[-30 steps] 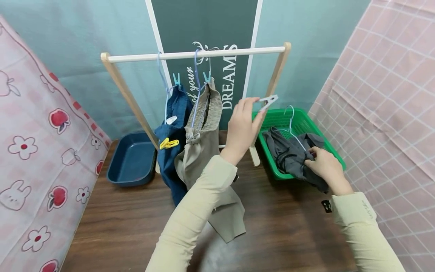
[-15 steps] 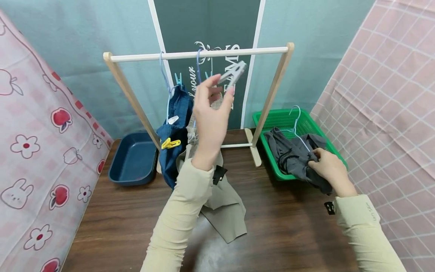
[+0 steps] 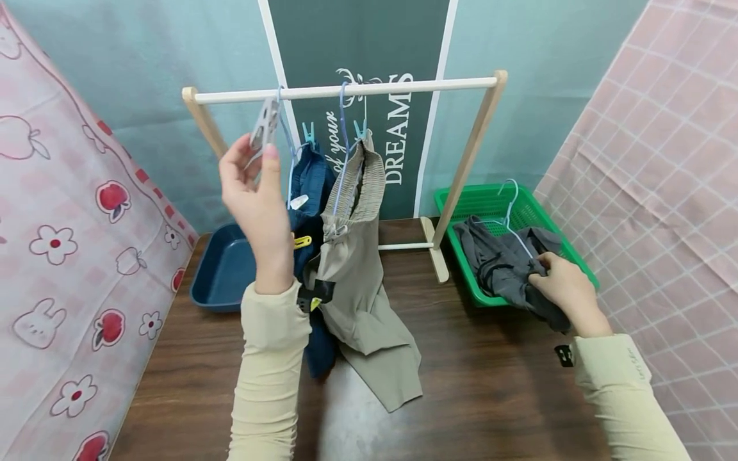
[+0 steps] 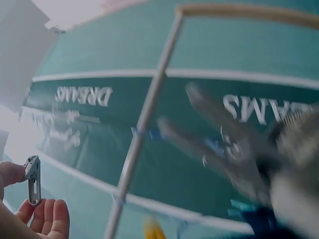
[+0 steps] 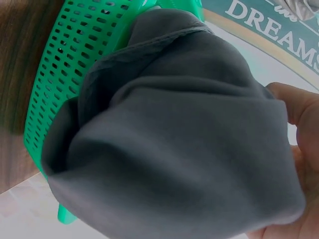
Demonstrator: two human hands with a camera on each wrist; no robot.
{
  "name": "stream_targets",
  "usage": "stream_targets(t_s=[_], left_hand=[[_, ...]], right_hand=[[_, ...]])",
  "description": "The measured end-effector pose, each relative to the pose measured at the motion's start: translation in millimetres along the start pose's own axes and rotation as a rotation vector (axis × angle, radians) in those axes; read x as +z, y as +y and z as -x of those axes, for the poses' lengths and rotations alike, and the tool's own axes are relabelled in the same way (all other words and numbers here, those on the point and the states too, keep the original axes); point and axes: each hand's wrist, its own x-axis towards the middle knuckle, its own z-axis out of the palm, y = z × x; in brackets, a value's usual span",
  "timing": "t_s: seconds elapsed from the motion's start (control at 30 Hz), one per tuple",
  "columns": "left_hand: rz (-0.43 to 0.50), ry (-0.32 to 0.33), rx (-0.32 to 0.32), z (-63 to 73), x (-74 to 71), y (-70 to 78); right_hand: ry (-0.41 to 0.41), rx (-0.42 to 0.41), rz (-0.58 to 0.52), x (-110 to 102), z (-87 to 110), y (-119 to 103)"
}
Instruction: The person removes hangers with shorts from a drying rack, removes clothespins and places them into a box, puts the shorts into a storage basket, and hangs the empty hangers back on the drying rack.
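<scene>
My left hand pinches a grey clothespin between thumb and fingers, raised near the left end of the rack's bar. In the left wrist view the same clothespin shows clearly. Behind that hand hang blue pants, partly hidden by the wrist, with a yellow clothespin on them. To their right, khaki pants hang from a hanger with a light-blue clip. My right hand grips a dark grey garment at the green basket; a pale blue hanger lies with it.
A wooden rack with a white bar stands across the back of the brown table. The green basket sits at right, a dark blue tub at left. Patterned cloths hang at both sides.
My left hand has swung from the right of the khaki pants across to the left end of the rack, carrying the clothespin. The right hand stays on the grey garment.
</scene>
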Motion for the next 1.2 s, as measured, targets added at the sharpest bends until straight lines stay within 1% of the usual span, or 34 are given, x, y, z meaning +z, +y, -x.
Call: stream_targets(t_s=[0.07, 0.13, 0.3, 0.43, 0.6, 0.77, 0.83, 0.93, 1.03, 1.1, 1.2], left_hand=[[0.012, 0.044, -0.015, -4.5, -11.3, -5.1], [0.014, 0.088, -0.046, -8.3, -22.8, -10.2], [-0.016, 0.169, -0.114, -15.9, -48.5, -24.2], [-0.058, 0.206, -0.2, -19.3, -67.8, -39.0], [-0.096, 0.265, -0.334, -23.0, -93.8, -60.9], [-0.121, 0.31, -0.42, -24.3, -117.7, -82.4], [-0.142, 0.314, -0.459, -24.3, -126.9, -90.4], [-0.169, 0.305, -0.553, -23.9, -140.3, -100.1], [-0.183, 0.272, -0.663, -23.3, -152.1, -106.6], [-0.16, 0.252, -0.747, -22.9, -159.5, -109.6], [-0.076, 0.259, -0.897, -23.4, -171.1, -113.5]], right_hand=[[0.018, -0.003, 0.002, 1, 0.8, 1], [0.032, -0.003, 0.002, 2, 1.6, 1], [0.058, 0.009, -0.009, 4, 3.5, 3], [0.081, 0.026, -0.008, 5, 5.3, 6], [0.102, 0.031, -0.012, 6, 4.1, 5], [0.118, 0.025, -0.016, 8, 2.9, 3], [0.122, 0.021, -0.016, 9, 2.5, 3], [0.12, 0.014, -0.021, 8, 1.5, 3], [0.12, 0.009, -0.024, 8, 0.1, 2], [0.121, 0.006, -0.026, 8, -0.5, 2], [0.119, 0.001, -0.025, 9, -1.5, 2]])
